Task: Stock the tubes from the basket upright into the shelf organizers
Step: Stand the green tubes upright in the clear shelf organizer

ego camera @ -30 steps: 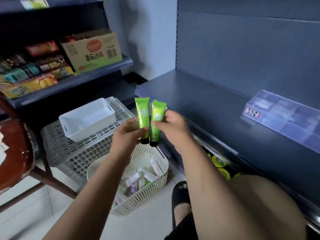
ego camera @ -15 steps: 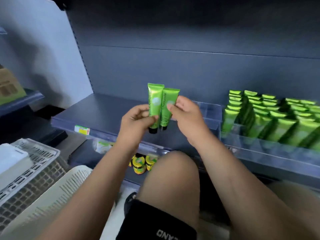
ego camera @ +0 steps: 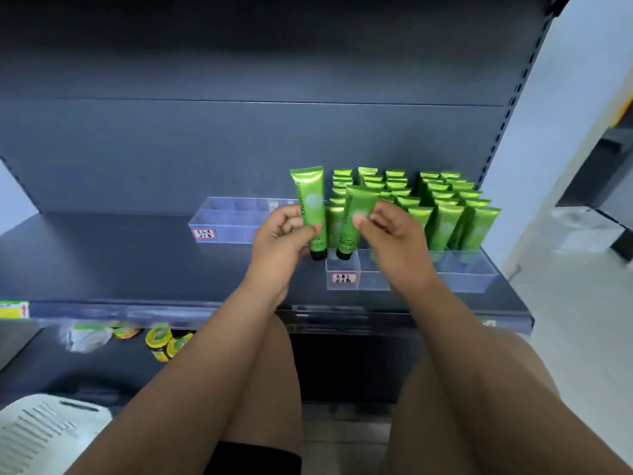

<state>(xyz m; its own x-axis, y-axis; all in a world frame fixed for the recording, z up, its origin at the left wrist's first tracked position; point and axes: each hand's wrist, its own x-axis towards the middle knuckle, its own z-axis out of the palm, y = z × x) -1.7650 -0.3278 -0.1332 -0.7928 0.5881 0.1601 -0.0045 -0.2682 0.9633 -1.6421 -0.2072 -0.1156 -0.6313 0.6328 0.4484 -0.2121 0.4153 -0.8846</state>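
Now one green tube [ego camera: 309, 204] in each of the hands, left hand [ego camera: 281, 240] and right hand [ego camera: 394, 240].

Both hands [ego camera: 339, 234] raised, fingers pinched

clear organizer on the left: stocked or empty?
Empty. The left organizer shows only bare clear compartments; the right organizer holds the stocked green tubes.

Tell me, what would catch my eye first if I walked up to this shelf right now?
Two bright green tubes held caps down in mid-frame: one in the left hand, one in the right hand, just above a clear organizer. Behind them stand rows of matching green tubes; another clear organizer, with no tubes, sits to the left.
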